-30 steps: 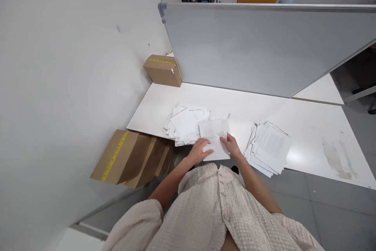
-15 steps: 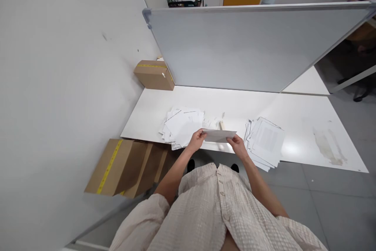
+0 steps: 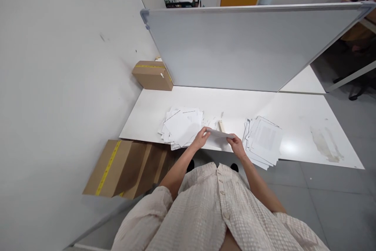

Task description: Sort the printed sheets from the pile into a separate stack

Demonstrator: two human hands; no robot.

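A folded sheet of paper point(image 3: 219, 133) is stretched between my two hands above the table's near edge, seen almost edge-on. My left hand point(image 3: 201, 138) pinches its left end, and my right hand point(image 3: 236, 144) grips the right end. To the left lies a messy pile of printed sheets point(image 3: 182, 125). Another fanned stack of printed papers point(image 3: 264, 139) rests to the right, overhanging the front edge. Just behind the held paper, a small cream-coloured block point(image 3: 221, 126) sits on the white table point(image 3: 235, 104).
A whiteboard point(image 3: 229, 47) stands upright along the table's back. One taped cardboard box point(image 3: 154, 76) occupies the back left corner. More cardboard boxes point(image 3: 108, 168) are stacked below the table's left end, beside the wall point(image 3: 58, 86).
The paper, earlier showing its broad face low near my body, has been raised and tilted to a thin strip. My left hand has closed on its left end. The view has shifted.
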